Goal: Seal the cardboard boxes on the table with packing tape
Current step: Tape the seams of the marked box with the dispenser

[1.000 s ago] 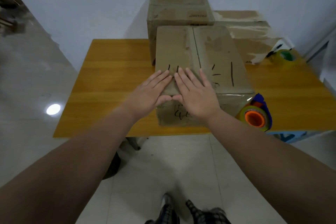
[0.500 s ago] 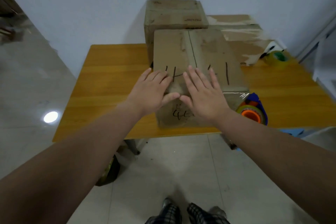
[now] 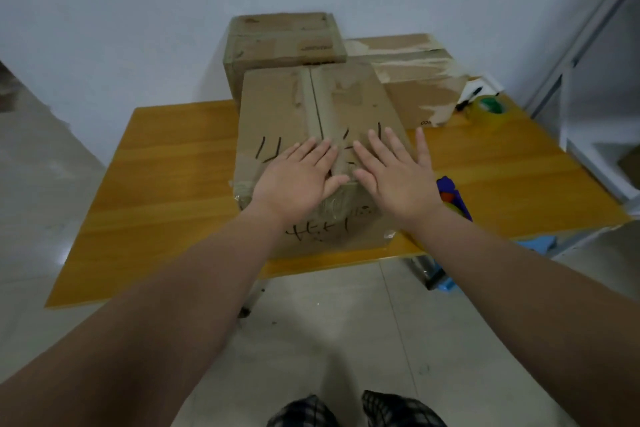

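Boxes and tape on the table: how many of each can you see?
Cardboard boxes: 3 (front box, back left box, back right box)
Tape: 2 (tape roll, blue tape dispenser)
Total: 5

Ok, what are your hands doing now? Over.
Both open: left hand, right hand, flat on front box. Its front edge has tape. Beside it, tape gun, not blocking.
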`<state>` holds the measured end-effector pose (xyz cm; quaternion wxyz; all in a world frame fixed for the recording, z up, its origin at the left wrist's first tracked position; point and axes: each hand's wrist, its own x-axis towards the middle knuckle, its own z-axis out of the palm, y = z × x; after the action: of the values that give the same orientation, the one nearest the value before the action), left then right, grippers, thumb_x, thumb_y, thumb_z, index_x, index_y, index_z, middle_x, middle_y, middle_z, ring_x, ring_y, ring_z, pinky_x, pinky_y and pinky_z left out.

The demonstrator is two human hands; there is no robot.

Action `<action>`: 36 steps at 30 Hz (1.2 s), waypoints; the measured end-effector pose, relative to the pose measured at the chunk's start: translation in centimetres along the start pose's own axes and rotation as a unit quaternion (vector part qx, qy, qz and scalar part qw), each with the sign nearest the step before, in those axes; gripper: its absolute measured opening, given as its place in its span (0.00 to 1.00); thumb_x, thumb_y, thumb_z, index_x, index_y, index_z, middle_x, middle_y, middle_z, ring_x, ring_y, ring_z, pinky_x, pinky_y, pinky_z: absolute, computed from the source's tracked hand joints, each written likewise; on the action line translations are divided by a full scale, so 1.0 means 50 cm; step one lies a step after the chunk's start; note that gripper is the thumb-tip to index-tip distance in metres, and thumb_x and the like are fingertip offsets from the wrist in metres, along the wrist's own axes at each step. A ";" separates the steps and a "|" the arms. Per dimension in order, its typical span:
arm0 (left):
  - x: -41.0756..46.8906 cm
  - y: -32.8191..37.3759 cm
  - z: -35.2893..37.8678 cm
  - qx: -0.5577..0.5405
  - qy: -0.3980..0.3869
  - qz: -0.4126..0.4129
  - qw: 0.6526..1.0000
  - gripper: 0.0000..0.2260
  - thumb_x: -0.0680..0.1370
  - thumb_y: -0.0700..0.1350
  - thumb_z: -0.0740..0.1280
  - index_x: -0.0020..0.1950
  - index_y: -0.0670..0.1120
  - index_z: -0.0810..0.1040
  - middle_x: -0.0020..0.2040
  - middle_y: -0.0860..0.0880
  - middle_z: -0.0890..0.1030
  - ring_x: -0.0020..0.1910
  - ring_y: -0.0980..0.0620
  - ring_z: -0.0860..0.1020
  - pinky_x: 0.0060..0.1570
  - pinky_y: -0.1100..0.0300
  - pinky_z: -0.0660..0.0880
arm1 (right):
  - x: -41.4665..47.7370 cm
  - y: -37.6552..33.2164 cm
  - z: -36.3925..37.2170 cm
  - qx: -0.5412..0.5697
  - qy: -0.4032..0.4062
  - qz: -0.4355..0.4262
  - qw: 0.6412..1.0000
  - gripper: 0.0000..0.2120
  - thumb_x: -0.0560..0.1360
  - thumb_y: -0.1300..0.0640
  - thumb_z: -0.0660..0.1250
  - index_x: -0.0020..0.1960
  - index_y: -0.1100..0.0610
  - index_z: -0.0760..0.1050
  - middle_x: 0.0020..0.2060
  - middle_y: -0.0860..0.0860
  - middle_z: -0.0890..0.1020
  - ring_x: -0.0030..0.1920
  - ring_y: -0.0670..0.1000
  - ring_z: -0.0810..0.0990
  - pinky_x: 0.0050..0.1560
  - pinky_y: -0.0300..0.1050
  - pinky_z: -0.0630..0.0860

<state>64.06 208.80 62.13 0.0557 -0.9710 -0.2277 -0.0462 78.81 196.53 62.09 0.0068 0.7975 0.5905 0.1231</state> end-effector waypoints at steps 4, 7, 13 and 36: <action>0.000 0.006 0.003 0.056 -0.018 0.003 0.998 0.42 0.71 0.69 0.33 0.77 0.45 0.50 0.77 0.47 0.53 0.76 0.49 0.51 0.72 0.55 0.47 | -0.003 0.007 0.013 -0.056 0.015 -0.042 0.997 0.39 0.76 0.35 0.34 0.76 0.59 0.56 0.74 0.59 0.61 0.75 0.58 0.57 0.73 0.62 0.39; 0.002 0.011 -0.006 0.071 -0.036 -0.002 0.997 0.42 0.71 0.69 0.36 0.77 0.44 0.48 0.78 0.46 0.52 0.76 0.48 0.51 0.72 0.54 0.47 | -0.003 0.012 0.013 -0.073 0.008 -0.057 0.996 0.39 0.76 0.35 0.36 0.77 0.61 0.49 0.76 0.60 0.57 0.76 0.58 0.54 0.73 0.64 0.38; -0.006 0.032 -0.034 0.072 -0.069 -0.033 0.994 0.42 0.72 0.70 0.40 0.77 0.44 0.43 0.78 0.45 0.46 0.76 0.48 0.46 0.73 0.52 0.43 | -0.014 0.074 -0.023 0.034 -0.003 -0.097 0.995 0.37 0.74 0.30 0.37 0.77 0.46 0.50 0.77 0.53 0.51 0.77 0.56 0.48 0.72 0.61 0.34; 0.085 0.171 -0.047 0.021 -0.031 -0.027 0.999 0.35 0.76 0.64 0.39 0.77 0.44 0.53 0.77 0.46 0.54 0.76 0.49 0.53 0.73 0.54 0.47 | -0.021 0.186 0.045 0.446 -0.117 -0.105 0.881 0.37 0.71 0.33 0.61 0.76 0.40 0.52 0.75 0.39 0.37 0.75 0.44 0.51 0.65 0.43 0.67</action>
<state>71.52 202.71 64.20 0.0675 -0.9640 -0.2567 -0.0128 87.75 193.03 61.18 -0.2680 0.6579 0.6582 -0.2491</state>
